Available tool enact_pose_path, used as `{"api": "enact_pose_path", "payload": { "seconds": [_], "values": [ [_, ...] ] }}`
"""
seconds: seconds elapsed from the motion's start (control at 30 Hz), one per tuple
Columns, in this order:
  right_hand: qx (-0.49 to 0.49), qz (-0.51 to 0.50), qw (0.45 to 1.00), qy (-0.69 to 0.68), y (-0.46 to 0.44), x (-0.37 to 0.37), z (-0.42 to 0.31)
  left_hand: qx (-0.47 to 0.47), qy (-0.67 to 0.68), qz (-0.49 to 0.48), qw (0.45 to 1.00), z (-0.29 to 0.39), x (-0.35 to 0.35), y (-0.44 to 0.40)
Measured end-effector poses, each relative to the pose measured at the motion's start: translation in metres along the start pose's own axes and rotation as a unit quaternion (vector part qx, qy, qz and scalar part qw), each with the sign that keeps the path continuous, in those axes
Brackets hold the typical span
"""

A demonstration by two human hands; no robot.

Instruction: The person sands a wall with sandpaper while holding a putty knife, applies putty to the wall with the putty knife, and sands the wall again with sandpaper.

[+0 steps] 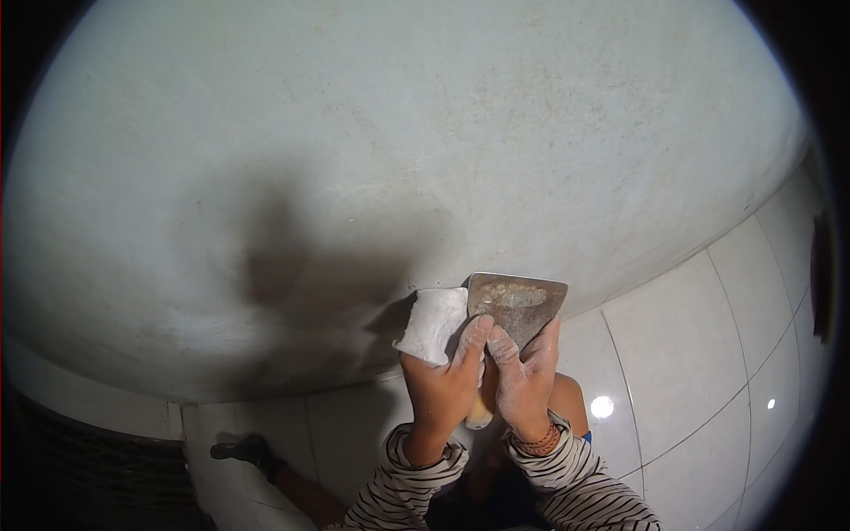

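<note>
My left hand [443,388] is closed around a tool whose flat face is covered with white paste [435,324]; its thumb points up beside the paste. Just to the right, my right hand [524,380] grips a metal scraper [518,303] with a broad, stained blade. White residue coats the fingers and thumbs. Between the two hands a yellowish handle end [479,414] shows below. Which tool that handle belongs to is hard to make out. Both tools are side by side in front of the wall.
A pale, smudged wall [549,133] fills the upper view, with dark shadows at its left. Below lies a white tiled floor [673,354]. A dark shoe [243,449] is at the lower left, near a dark grated thing [97,469]. Something dark stands at the right edge.
</note>
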State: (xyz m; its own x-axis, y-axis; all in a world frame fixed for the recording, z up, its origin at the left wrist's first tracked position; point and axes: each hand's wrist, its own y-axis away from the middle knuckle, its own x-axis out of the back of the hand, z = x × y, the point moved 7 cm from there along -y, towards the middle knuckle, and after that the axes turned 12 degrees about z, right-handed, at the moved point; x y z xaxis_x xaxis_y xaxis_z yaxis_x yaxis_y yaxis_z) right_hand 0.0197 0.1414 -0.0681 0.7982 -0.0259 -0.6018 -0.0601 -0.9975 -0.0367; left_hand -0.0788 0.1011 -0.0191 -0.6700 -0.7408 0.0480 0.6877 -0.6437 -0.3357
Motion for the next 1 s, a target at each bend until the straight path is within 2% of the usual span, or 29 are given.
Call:
{"api": "enact_pose_path", "payload": {
  "seconds": [0.07, 0.13, 0.2, 0.37, 0.53, 0.83, 0.9, 1.0],
  "values": [
    [0.023, 0.008, 1.0, 0.013, 0.0, 0.001, 0.001, -0.044, -0.005, 0.029, 0.999, 0.005, -0.003, -0.001],
    [-0.038, 0.008, 0.998, -0.039, 0.002, 0.0, 0.005, -0.038, -0.002, 0.031, 0.999, 0.009, -0.004, -0.001],
    [-0.028, 0.009, 0.999, -0.037, 0.001, 0.0, 0.01, -0.034, 0.001, 0.032, 0.999, 0.009, -0.005, -0.003],
    [-0.015, 0.005, 1.0, -0.018, 0.001, -0.002, 0.011, -0.097, -0.022, 0.043, 0.994, 0.018, -0.004, -0.005],
    [-0.067, -0.007, 0.996, -0.053, -0.001, -0.004, 0.007, -0.092, -0.015, 0.051, 0.994, 0.017, -0.005, -0.006],
    [-0.042, -0.017, 0.997, -0.06, -0.002, -0.001, 0.015, -0.093, -0.031, 0.05, 0.994, 0.012, -0.006, -0.003],
    [-0.057, -0.016, 0.996, -0.073, 0.0, -0.001, 0.017, -0.078, -0.034, 0.052, 0.995, 0.009, -0.003, -0.003],
    [-0.087, -0.011, 0.99, -0.112, 0.003, -0.003, 0.02, -0.104, -0.006, 0.032, 0.994, 0.01, -0.003, -0.005]
  ]
}}
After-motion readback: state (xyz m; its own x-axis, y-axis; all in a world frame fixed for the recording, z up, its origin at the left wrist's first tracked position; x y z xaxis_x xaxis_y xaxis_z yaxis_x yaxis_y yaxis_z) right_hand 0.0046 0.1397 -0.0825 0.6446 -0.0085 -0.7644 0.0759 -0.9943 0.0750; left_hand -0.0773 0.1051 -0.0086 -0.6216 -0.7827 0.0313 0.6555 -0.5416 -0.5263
